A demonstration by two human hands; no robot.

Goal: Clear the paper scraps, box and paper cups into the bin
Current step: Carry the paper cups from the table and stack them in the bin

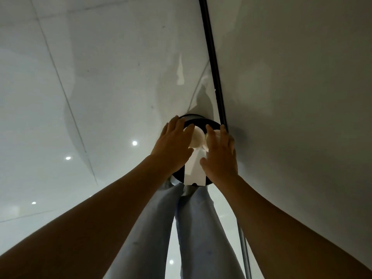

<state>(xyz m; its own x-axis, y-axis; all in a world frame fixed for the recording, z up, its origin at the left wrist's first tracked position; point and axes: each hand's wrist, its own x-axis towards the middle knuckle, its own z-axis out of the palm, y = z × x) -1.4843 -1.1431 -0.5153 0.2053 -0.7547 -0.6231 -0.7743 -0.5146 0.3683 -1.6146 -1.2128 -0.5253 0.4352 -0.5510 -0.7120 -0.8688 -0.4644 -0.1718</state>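
Here both hands, the left hand (174, 143) and the right hand (219, 152), lie flat with straight fingers over two paper cups (196, 138) and a white box (194, 170) sitting on top of the round black bin (212, 124) on the floor (100, 77).

Bin (213, 124): round, black-rimmed, standing on the floor against the wall. Box (194, 170): white, flat, lying across the bin's mouth, near end overhanging the rim. Cups (196, 138): two white paper cups, lying side by side at the box's far end, partly hidden.
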